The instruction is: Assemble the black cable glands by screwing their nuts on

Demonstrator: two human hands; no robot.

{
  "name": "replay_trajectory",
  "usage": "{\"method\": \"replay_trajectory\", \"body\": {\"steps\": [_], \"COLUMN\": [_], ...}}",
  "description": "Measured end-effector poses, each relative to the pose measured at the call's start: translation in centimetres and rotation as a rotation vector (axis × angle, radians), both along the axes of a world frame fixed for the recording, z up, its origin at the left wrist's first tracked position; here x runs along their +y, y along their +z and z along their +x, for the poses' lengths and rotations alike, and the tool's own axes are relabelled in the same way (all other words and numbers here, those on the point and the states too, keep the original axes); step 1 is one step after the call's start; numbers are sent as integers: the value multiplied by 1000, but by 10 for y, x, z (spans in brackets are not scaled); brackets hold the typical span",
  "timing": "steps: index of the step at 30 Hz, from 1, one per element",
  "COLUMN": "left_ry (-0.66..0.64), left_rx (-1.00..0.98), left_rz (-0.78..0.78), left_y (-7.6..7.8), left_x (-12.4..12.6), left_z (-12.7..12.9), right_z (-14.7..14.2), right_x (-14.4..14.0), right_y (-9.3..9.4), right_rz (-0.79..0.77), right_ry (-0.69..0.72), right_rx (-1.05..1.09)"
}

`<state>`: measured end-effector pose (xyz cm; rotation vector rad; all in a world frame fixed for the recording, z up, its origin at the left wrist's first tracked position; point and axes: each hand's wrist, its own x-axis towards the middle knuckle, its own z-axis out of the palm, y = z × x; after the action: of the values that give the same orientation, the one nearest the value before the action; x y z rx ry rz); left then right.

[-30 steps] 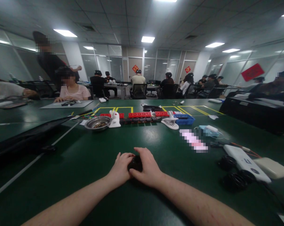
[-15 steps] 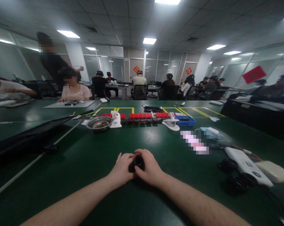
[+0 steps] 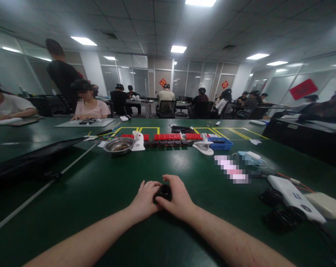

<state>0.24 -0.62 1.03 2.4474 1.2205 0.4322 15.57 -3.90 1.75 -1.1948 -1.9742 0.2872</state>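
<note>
Grip: we find our left hand (image 3: 144, 200) and right hand (image 3: 179, 198) closed together on a small black round part (image 3: 162, 193).
Location: low over the green table (image 3: 101, 193), near its front edge.
Change: part sits slightly more exposed than a second ago; our pinch has shifted.
Axis: too small to tell; opening seems to face up.

Metal bowl (image 3: 118, 145) left of clip stand (image 3: 203, 145)

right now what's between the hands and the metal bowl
Head view: only bare green table lies between the hands, holding a small black part, and the metal bowl.
</note>
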Motion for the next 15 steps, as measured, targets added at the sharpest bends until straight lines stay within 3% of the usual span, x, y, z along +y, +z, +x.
{"method": "replay_trajectory", "body": {"steps": [2,6,10,15], "left_ry": [-10,-6,-3,2], "left_rx": [-3,2,5,9], "left_rz": [-3,2,-4,3], "left_y": [0,1,2,0], "left_x": [0,-1,-2,-1], "left_z": [0,0,0,-1], "right_z": [0,1,1,1], "right_x": [1,0,0,1], "right_y": [0,0,-1,-1], "right_rz": [-21,10,-6,17], "right_ry": [-21,80,7,78], "right_rx": [23,-3,24,8]}}
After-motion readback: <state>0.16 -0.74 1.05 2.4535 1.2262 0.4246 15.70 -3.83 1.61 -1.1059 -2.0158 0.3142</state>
